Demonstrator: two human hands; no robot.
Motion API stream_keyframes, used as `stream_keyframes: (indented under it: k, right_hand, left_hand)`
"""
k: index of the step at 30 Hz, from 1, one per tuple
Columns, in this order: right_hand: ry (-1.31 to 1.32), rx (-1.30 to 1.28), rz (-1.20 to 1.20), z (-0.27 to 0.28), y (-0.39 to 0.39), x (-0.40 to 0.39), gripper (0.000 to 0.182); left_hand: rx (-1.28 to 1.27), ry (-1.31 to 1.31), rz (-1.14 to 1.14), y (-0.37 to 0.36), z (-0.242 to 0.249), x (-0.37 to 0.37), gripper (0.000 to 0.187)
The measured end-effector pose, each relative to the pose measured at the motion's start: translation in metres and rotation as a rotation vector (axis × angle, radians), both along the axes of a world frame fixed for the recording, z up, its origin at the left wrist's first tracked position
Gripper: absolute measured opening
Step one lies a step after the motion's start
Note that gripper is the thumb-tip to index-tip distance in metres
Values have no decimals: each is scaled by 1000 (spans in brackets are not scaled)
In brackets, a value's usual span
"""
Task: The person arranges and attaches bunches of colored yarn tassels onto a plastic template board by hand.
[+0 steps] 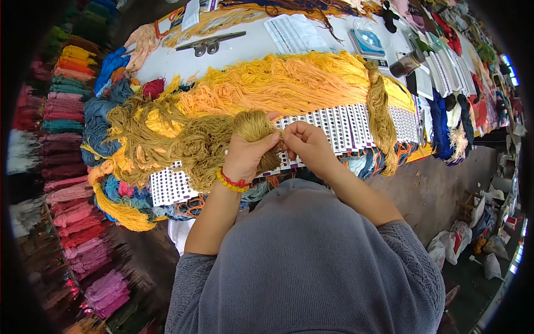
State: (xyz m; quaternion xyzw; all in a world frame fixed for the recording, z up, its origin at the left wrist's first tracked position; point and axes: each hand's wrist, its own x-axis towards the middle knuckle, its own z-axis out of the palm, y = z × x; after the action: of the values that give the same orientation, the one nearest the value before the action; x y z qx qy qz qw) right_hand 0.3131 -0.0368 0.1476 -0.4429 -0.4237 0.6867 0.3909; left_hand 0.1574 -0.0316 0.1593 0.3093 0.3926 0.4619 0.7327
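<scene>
My left hand [249, 153] is wrapped round a looped bundle of olive-gold yarn [252, 123], with a yellow and red bracelet on the wrist. Close beside it, my right hand [307, 146] has its thumb and fingers pinched together at the bundle's right side. What those fingertips hold is too small to make out. A heap of loose olive yarn [203, 146] lies to the left of the bundle and under it. White cards with rows of dark dots [328, 129] lie beneath and behind my right hand.
Yellow and peach yarn [278, 83] spreads across the table, and an olive skein [379, 111] hangs over its front edge. Farther back are a metal clip bar [210, 43], a printed sheet [295, 33] and a dark jar [407, 63]. Coloured skeins [78, 195] line the left side.
</scene>
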Motion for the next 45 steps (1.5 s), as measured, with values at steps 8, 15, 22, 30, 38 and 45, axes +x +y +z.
stream_keyframes:
  k: [8, 15, 22, 30, 38, 45]
  right_hand:
    - [-16, 108, 8, -5, -4, -3, 14]
    - [-44, 117, 21, -6, -3, -2, 14]
    - [36, -54, -46, -5, 3, 2, 14]
    - [968, -401, 166, -4, 10, 18, 39]
    - [76, -94, -28, 18, 13, -5, 25]
    - [-374, 261, 66, 8, 5, -11, 14]
  left_hand:
    - [55, 36, 6, -1, -4, -1, 51]
    - [94, 41, -1, -2, 1, 1, 50]
    - [-59, -169, -25, 0, 1, -8, 36]
    - [-157, -288, -247, 3, -13, -20, 34]
    - [-189, -429, -166, 6, -5, -15, 50]
    - [-174, -366, -189, 5, 3, -8, 47]
